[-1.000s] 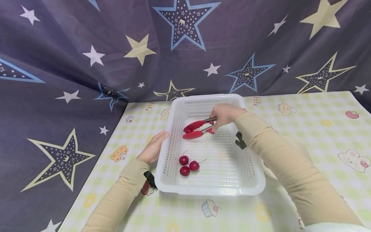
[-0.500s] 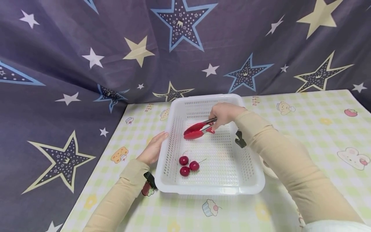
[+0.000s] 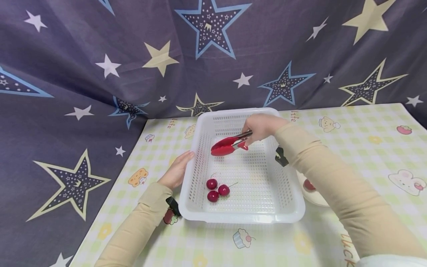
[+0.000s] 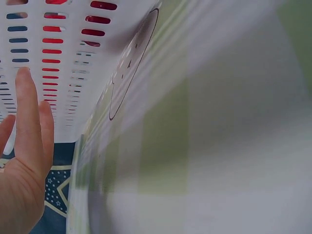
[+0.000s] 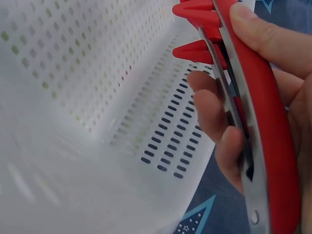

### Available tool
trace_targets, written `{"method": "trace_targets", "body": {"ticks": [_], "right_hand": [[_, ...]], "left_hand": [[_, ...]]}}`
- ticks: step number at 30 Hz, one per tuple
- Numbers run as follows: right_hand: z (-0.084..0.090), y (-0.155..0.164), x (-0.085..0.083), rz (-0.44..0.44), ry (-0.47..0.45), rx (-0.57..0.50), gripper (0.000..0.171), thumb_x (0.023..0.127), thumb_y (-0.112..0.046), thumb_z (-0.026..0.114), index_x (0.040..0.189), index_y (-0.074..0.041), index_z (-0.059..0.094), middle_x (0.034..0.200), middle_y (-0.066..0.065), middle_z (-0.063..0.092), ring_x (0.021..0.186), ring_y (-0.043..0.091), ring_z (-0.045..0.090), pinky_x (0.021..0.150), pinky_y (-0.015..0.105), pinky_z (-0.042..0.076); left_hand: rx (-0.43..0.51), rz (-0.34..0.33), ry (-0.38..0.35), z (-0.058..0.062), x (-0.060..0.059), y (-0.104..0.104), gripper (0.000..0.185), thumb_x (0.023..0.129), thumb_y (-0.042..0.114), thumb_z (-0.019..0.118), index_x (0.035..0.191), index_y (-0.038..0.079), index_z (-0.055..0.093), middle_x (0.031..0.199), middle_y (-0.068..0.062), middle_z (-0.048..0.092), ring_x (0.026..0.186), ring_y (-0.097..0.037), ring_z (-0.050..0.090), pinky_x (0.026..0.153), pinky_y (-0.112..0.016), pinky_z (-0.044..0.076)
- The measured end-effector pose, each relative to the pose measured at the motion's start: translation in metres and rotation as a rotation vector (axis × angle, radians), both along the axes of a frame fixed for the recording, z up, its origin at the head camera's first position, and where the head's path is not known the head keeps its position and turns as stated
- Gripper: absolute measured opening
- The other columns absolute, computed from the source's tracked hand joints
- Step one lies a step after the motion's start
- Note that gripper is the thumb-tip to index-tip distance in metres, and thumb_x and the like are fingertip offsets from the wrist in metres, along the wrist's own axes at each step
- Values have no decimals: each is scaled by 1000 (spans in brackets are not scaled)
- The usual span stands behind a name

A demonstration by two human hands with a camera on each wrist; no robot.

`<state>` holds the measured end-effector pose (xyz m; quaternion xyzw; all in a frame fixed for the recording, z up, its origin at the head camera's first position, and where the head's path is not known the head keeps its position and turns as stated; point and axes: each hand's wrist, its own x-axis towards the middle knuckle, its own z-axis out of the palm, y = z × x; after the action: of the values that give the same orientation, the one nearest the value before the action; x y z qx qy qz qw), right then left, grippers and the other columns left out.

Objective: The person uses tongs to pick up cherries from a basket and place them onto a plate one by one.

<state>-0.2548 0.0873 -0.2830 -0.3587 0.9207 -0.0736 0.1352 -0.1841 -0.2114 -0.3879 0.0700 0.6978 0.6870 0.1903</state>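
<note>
A white perforated basket (image 3: 293, 207) sits on the checked tablecloth with three red cherries (image 3: 217, 190) near its front left. My right hand (image 3: 261, 127) grips red-tipped metal tongs (image 3: 229, 145) above the basket's far half, the tips squeezed together and holding nothing. In the right wrist view the fingers (image 5: 214, 114) curl round the tongs (image 5: 258, 122) beside the basket wall (image 5: 73, 63). My left hand (image 3: 176, 171) lies flat with straight fingers against the basket's left outer wall (image 4: 48, 53), its fingers (image 4: 29, 112) showing in the left wrist view.
A white bowl (image 3: 317, 198) with a red cherry (image 3: 308, 184) in it stands right of the basket, partly hidden by my right forearm. A star-patterned dark cloth (image 3: 100, 74) hangs behind and drapes over the table's left side. The tablecloth (image 3: 367, 148) stretches right.
My right hand has lifted the tongs slightly up and back, and the tips have closed together. The arm's shift uncovered the bowl with a cherry. The left hand has not moved.
</note>
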Motion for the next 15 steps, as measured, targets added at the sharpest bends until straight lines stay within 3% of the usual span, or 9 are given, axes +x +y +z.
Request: {"method": "trace_targets", "body": {"ticks": [5, 10, 15], "right_hand": [[5, 5, 2, 6, 50, -3, 16, 77, -26, 76, 86, -12, 76, 72, -2, 70, 62, 13, 53, 66, 32, 51], [11, 10, 3, 40, 102, -9, 19, 77, -28, 76, 88, -12, 75, 76, -2, 71, 66, 14, 57, 72, 36, 53], [19, 16, 8, 38, 118, -31, 30, 79, -28, 76, 102, -10, 74, 90, 3, 73, 77, 17, 62, 81, 39, 54]], "left_hand": [[8, 12, -7, -1, -1, 0, 59, 102, 39, 34, 148, 3, 25, 143, -28, 37, 117, -19, 54, 102, -40, 46], [3, 8, -8, -2, -1, 1, 60, 102, 39, 35, 149, 3, 23, 146, -27, 34, 127, -30, 47, 105, -43, 43], [6, 23, -20, -2, -1, 0, 58, 102, 38, 35, 149, 4, 24, 146, -26, 35, 127, -31, 46, 104, -42, 44]]}}
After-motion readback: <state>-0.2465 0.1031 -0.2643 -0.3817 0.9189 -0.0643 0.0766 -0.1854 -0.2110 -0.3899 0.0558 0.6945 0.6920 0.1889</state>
